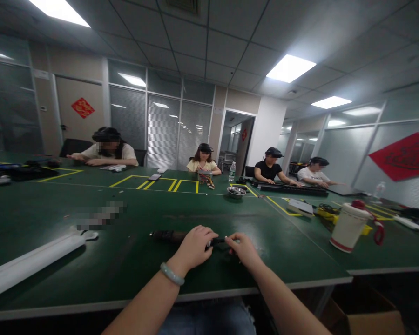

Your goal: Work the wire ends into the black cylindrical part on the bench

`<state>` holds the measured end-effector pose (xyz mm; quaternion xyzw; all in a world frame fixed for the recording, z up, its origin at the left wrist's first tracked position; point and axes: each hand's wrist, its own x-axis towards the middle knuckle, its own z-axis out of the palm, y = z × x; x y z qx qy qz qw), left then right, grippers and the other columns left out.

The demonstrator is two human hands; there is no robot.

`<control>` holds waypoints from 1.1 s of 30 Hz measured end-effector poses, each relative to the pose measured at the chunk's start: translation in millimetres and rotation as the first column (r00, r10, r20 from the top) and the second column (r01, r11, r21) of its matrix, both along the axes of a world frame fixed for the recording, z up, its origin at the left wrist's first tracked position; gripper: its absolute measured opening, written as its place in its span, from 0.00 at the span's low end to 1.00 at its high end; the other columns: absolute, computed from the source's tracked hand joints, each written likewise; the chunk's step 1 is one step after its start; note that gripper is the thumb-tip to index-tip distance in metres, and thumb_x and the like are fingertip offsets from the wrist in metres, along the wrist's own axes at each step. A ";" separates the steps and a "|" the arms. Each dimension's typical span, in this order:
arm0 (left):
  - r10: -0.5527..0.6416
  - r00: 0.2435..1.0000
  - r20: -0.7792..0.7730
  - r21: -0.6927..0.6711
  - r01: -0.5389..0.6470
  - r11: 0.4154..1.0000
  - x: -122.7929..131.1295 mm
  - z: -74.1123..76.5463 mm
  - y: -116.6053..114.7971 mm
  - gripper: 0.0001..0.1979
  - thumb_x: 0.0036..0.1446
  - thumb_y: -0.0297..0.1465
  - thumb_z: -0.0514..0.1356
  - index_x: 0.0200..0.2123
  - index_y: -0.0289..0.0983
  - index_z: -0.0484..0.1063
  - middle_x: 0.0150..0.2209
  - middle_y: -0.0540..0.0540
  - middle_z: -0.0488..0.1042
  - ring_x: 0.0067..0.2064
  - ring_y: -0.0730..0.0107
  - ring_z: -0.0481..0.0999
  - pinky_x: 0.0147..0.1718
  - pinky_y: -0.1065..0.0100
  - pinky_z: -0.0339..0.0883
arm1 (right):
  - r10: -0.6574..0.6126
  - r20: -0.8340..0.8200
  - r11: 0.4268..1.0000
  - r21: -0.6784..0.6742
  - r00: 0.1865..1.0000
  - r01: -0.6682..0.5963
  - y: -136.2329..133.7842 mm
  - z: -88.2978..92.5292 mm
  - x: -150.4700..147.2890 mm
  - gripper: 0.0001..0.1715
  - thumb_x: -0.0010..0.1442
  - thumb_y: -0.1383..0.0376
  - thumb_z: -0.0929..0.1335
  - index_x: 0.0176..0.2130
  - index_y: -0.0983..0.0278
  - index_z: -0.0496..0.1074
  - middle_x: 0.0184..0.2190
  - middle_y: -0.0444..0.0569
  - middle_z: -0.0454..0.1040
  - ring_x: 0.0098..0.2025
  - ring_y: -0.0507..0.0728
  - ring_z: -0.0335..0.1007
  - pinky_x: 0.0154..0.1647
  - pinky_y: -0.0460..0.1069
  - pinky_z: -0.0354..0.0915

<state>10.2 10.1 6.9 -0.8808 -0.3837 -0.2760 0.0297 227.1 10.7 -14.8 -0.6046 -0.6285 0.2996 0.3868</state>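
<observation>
A dark, long, tube-shaped tool (172,236) lies on the green table in front of me, a small shiny tip at its left end. My left hand (196,243) is wrapped over its right part from above, the fingers closed round it. Out of that grip a thin black piece (217,241) sticks out to the right. At the far end of this piece, my right hand (242,250) pinches with thumb and fingertips beside a small pale spot. What exactly the right fingertips hold is too small to make out.
Left of me lies a long white case-like object (35,263). Ahead are a metal bowl (236,192) and a water bottle (232,172). A cream cup (349,228) with a red lid stands right. Several people sit across the table; a cardboard box (373,323) is below.
</observation>
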 end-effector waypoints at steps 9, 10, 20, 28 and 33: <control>0.056 0.989 -0.134 -0.042 -0.062 0.997 19.6 -1.4 7.3 0.08 0.56 0.29 0.58 0.41 0.40 0.68 0.42 0.46 0.71 0.45 0.63 0.70 0.43 0.64 0.62 | 0.173 -0.068 0.984 0.058 0.983 -0.170 6.8 10.9 -20.8 0.13 0.56 0.57 0.68 0.29 0.64 0.67 0.19 0.41 0.71 0.20 0.49 0.65 0.22 0.43 0.58; 0.064 0.988 -0.143 -0.042 -0.070 0.997 20.3 -1.1 7.8 0.08 0.56 0.29 0.58 0.41 0.39 0.67 0.42 0.46 0.71 0.44 0.63 0.70 0.43 0.64 0.62 | 0.187 -0.028 0.979 0.090 0.982 -0.184 9.8 10.0 -20.1 0.12 0.56 0.58 0.68 0.29 0.64 0.67 0.19 0.41 0.71 0.21 0.49 0.65 0.23 0.43 0.58; 0.053 0.993 -0.108 -0.051 -0.059 0.997 20.6 0.6 5.2 0.06 0.53 0.29 0.58 0.37 0.41 0.68 0.39 0.48 0.70 0.41 0.65 0.70 0.40 0.65 0.61 | -0.007 0.228 0.976 0.214 0.974 -0.043 15.6 -6.2 -2.0 0.09 0.59 0.60 0.64 0.31 0.62 0.69 0.21 0.41 0.72 0.24 0.50 0.68 0.27 0.44 0.57; 0.044 0.991 -0.130 -0.028 -0.048 0.998 21.3 -0.8 2.5 0.06 0.57 0.34 0.59 0.39 0.41 0.69 0.39 0.48 0.70 0.42 0.66 0.70 0.41 0.66 0.61 | 0.045 0.168 0.989 0.135 0.985 -0.068 5.9 -7.0 1.0 0.08 0.51 0.61 0.71 0.29 0.63 0.72 0.24 0.42 0.75 0.27 0.51 0.69 0.27 0.43 0.58; 0.026 0.993 -0.119 -0.044 -0.032 0.999 21.3 0.6 1.4 0.04 0.58 0.32 0.58 0.38 0.41 0.70 0.39 0.48 0.71 0.41 0.67 0.71 0.40 0.67 0.61 | 0.095 0.194 0.986 0.118 0.976 -0.119 -2.5 -4.6 5.1 0.04 0.53 0.64 0.69 0.31 0.63 0.73 0.27 0.43 0.76 0.29 0.51 0.70 0.29 0.43 0.60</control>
